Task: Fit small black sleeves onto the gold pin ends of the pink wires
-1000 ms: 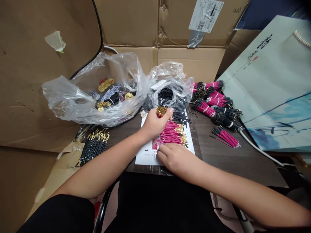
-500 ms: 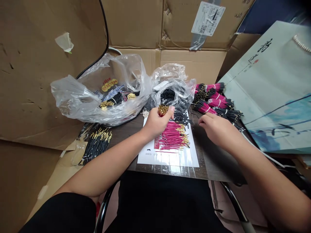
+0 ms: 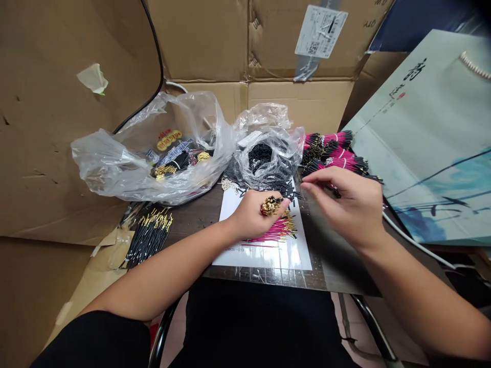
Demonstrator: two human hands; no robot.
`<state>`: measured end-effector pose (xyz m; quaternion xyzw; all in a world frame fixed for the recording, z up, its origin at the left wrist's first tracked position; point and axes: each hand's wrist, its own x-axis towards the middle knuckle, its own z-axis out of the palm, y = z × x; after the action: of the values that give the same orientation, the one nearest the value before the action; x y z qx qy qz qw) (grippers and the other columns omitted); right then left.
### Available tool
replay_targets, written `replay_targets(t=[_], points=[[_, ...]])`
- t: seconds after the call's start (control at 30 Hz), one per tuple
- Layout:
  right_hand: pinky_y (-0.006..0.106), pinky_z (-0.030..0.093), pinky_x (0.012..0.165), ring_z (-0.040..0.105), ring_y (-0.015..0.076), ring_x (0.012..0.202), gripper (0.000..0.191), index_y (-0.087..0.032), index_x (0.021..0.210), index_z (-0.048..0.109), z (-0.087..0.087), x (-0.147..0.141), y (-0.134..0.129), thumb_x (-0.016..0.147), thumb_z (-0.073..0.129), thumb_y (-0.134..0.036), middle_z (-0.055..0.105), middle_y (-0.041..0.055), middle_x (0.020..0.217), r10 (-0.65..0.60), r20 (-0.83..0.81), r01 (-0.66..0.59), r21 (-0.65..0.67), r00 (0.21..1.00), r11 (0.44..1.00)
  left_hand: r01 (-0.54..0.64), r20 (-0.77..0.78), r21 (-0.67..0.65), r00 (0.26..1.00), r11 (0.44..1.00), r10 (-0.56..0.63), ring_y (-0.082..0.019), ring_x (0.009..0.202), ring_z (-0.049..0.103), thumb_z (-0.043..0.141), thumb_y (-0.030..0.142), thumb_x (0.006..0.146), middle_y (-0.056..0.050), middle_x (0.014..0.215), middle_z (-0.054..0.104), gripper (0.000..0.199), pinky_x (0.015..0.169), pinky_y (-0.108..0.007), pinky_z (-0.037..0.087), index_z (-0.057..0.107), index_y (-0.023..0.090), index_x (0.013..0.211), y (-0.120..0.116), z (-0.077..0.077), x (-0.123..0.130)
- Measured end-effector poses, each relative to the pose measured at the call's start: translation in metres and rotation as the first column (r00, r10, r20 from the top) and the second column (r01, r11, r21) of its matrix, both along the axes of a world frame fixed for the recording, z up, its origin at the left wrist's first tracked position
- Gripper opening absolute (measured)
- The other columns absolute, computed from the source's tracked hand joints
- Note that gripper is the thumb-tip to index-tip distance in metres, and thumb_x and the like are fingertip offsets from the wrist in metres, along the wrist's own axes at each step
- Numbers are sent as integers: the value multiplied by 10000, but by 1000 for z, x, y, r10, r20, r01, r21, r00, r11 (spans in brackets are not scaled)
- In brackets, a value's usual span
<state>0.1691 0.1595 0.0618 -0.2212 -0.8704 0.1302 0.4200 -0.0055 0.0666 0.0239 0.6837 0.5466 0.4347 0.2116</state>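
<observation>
My left hand (image 3: pixel 255 214) is closed around an upright bundle of wires whose gold terminals (image 3: pixel 271 205) stick out above the fist, with some black bits among them. Its wires are hidden in the fist. Beneath that hand, pink wires with gold terminals (image 3: pixel 278 230) lie in a row on a white sheet (image 3: pixel 264 259). To the right, my right hand (image 3: pixel 347 207) hovers with thumb and forefinger nearly together; anything between them is too small to make out. Short black sleeves (image 3: pixel 291 193) are scattered just left of its fingertips.
A clear bag of black sleeves (image 3: pixel 261 156) stands behind the sheet. Left of it, a larger plastic bag (image 3: pixel 111 166) holds wire bundles. Black wires (image 3: pixel 149 237) lie at the left edge. Tied pink bundles (image 3: pixel 339 153) are stacked at right, beside a pale paper bag (image 3: pixel 433 128).
My left hand has come down and slightly right with the wire bundle, over the pink wires. My right hand has turned and its fingertips have shifted left and up. The view has shifted slightly.
</observation>
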Motion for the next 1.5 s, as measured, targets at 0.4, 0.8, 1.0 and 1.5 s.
replay_targets(t=[0.4,0.8,1.0,1.5], points=[[343,523,792,659,175,853,188,-218,1035,677,-31,11,23,879,580,-182,712,41,954,-23,75,32,-116,997,993,60,-1,19,998,998,-60,-81,543,464,464,310,919,13,596,537,288,573,-215,385,546,159,687,-2,5,2],[338,574,687,671,176,795,224,-233,896,697,-21,0,-28,722,753,-104,712,28,849,280,-339,-371,-241,898,897,156,-69,101,986,982,-150,-79,506,392,528,342,872,30,572,493,257,509,-216,320,508,169,683,3,-7,2],[330,567,688,667,169,784,217,-225,894,695,-24,0,-27,723,750,-104,704,28,841,289,-308,-368,-241,906,898,172,-78,123,983,977,-164,-80,514,382,539,364,861,29,575,480,262,509,-217,307,505,169,691,3,-8,2],[304,576,693,676,159,778,222,-238,896,687,-23,2,-28,717,762,-132,711,15,843,252,-228,-288,-144,941,947,157,-113,102,983,982,-145,-91,544,401,545,356,857,22,596,474,254,528,-231,307,490,175,687,2,-10,1]])
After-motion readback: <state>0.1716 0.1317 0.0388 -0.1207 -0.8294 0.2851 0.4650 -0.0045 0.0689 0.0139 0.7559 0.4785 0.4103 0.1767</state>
